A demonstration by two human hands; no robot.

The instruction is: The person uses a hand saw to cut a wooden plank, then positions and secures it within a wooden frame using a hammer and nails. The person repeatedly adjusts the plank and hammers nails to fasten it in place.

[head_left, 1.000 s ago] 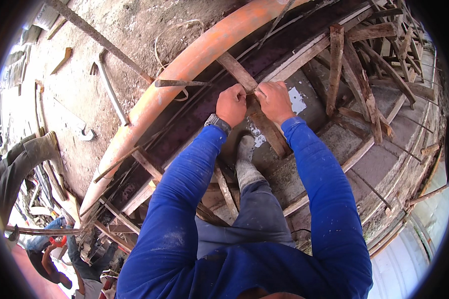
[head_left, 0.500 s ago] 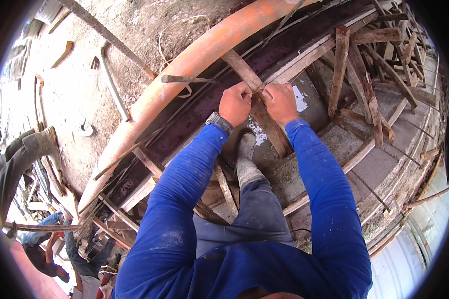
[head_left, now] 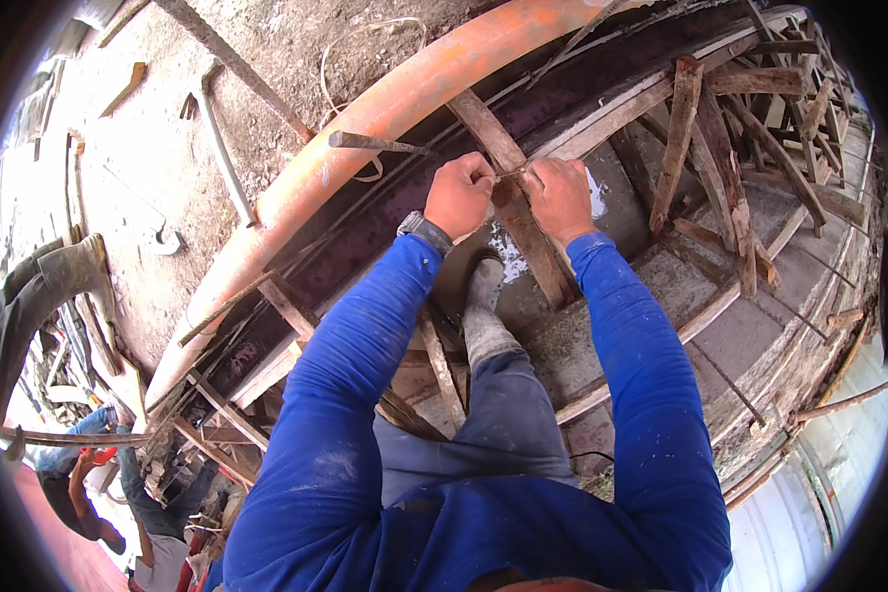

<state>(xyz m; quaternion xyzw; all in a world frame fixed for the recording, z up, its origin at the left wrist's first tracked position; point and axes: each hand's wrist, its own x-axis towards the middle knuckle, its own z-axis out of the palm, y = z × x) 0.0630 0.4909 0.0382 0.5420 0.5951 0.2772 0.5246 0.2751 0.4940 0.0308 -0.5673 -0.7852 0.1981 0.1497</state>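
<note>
Both my hands are closed over a rough wooden strip that runs slantwise beneath them. My left hand, with a dark watch at its wrist, pinches its fingers just left of the strip. On the strip's right side, my right hand has its thumb and fingers pressed together. Something thin and dark shows in the gap between the fingertips, too small to name. Behind them a long board edge borders a dark channel, and a large orange pipe curves past.
A metal rod points toward my left hand. A hammer leans against the pipe on the dirt. Upright wooden pieces crowd the right. My boot stands in the trough below. Other people are at the lower left.
My left hand has shifted slightly left, widening the gap to my right hand. The right hand stays nearly in place. At lower left, a person's arms have moved a little.
</note>
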